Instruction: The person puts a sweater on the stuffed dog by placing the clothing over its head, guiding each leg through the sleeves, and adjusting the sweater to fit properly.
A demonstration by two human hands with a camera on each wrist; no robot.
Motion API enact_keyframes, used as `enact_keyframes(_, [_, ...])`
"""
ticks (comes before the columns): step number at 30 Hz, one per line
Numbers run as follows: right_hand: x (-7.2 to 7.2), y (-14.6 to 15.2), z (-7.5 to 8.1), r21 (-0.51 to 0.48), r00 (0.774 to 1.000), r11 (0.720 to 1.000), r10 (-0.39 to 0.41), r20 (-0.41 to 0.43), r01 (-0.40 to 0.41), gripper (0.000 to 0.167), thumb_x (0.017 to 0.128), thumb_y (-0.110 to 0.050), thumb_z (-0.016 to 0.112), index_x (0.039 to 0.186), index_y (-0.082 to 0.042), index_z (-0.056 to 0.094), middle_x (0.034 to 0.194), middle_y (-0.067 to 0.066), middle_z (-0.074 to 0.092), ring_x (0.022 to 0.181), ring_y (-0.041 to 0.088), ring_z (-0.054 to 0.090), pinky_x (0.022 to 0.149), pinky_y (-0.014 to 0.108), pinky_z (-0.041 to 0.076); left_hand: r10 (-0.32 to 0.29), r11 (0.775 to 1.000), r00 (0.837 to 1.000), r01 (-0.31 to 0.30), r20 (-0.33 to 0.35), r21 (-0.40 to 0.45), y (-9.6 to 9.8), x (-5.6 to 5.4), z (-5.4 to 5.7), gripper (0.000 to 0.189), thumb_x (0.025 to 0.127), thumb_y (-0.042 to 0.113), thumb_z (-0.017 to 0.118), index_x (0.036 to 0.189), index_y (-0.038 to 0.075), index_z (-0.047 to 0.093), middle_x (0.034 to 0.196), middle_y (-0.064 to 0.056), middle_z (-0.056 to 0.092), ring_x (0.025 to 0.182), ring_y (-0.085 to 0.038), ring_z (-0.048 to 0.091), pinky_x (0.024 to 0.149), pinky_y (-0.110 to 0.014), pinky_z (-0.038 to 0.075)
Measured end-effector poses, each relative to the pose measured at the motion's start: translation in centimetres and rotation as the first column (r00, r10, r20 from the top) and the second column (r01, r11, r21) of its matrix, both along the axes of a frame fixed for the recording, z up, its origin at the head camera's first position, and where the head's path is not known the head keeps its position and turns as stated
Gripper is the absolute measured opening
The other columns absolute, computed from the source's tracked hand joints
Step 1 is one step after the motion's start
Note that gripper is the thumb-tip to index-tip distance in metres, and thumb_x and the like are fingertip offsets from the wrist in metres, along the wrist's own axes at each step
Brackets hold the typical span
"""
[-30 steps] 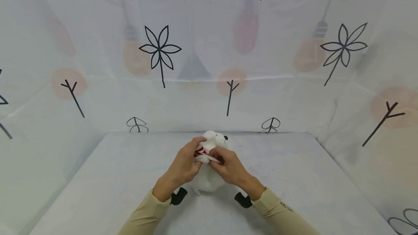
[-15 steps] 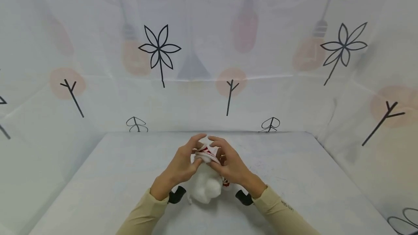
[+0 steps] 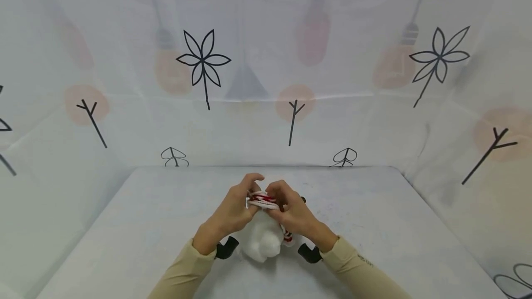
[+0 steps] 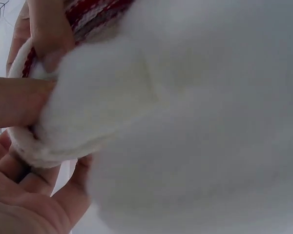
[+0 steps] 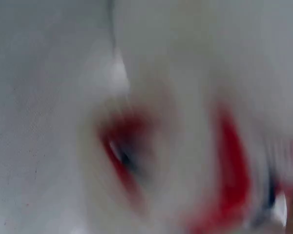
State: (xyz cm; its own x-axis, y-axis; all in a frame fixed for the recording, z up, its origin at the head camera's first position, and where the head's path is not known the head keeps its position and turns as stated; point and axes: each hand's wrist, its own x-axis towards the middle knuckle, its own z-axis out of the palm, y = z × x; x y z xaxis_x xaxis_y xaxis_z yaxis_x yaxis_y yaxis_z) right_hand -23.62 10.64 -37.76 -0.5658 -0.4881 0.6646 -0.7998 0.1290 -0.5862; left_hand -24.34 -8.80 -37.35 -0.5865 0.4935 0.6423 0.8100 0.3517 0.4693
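A white plush toy stands on the table between my forearms, its black nose peeking out beyond the right hand. A red-and-white knitted piece spans the gap between my hands at the toy's upper end. My left hand pinches its left side, thumb below and index finger raised. Its right side is pinched by my right hand. In the left wrist view fingers are at the white knitted rim, close against fluffy white plush. Blurred red patches on white fill much of the right wrist view.
The pale table reaches back to a white cloth wall printed with leaves and twigs. Similar cloth hangs at both sides. Black pieces sit under each wrist, left and right. A patterned red-and-white bit shows beside the plush.
The plush's head has tipped away from its upright place at the top to behind my right hand. The knitted piece now lies flatter between the hands, and the raised right fingers have come down onto it.
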Motion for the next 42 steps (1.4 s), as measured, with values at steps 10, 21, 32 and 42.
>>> enact_keyframes(10, [-1.0, 0.5, -0.3, -0.058, 0.962, 0.989, -0.143, -0.233, 0.133, 0.044, 0.072, 0.020, 0.068, 0.109, 0.003, 0.053, 0.081, 0.016, 0.064, 0.051, 0.018, 0.045, 0.045, 0.025, 0.037, 0.054, 0.999, 0.998, -0.054, -0.024, -0.003, 0.3, -0.4, -0.6, 0.054, 0.079, -0.004, 0.074, 0.125, 0.003, 0.047, 0.097, -0.006, 0.060, 0.090, -0.016, 0.059, 0.079, -0.031, 0.052])
enact_keyframes(21, [-3.7, 1.6, -2.9, 0.102, 0.991, 0.986, -0.134, -0.024, 0.136, 0.018, 0.097, -0.009, 0.053, 0.113, -0.009, 0.063, 0.071, -0.002, 0.059, 0.056, 0.004, 0.049, 0.050, 0.024, 0.043, 0.228, 0.969, 0.967, -0.237, 0.116, 0.071, 0.2, -0.2, -1.0, 0.040, 0.083, 0.011, 0.075, 0.117, 0.002, 0.055, 0.093, -0.011, 0.059, 0.077, -0.021, 0.060, 0.064, -0.034, 0.054])
enact_keyframes(32, [-3.4, 2.5, -1.7, 0.247, 0.973, 0.966, -0.126, 0.194, 0.076, 0.020, 0.090, -0.014, 0.067, 0.110, -0.015, 0.068, 0.083, -0.004, 0.066, 0.070, 0.009, 0.062, 0.064, 0.026, 0.052, 0.199, 0.980, 0.965, -0.199, 0.170, -0.016, 1.0, 0.4, -0.6, 0.053, 0.080, -0.002, 0.073, 0.126, 0.005, 0.048, 0.088, 0.000, 0.060, 0.075, -0.013, 0.057, 0.071, -0.030, 0.053])
enact_keyframes(42, [-3.0, 1.8, -1.7, 0.244, 0.987, 0.957, -0.157, -0.023, 0.158, 0.013, 0.093, -0.007, 0.059, 0.102, -0.013, 0.066, 0.082, -0.008, 0.060, 0.064, 0.003, 0.049, 0.058, 0.024, 0.045, 0.212, 0.976, 0.972, -0.216, 0.105, 0.022, 1.1, 0.5, -0.8, 0.051, 0.078, -0.004, 0.074, 0.122, 0.003, 0.050, 0.081, 0.002, 0.061, 0.061, -0.006, 0.051, 0.054, -0.021, 0.044])
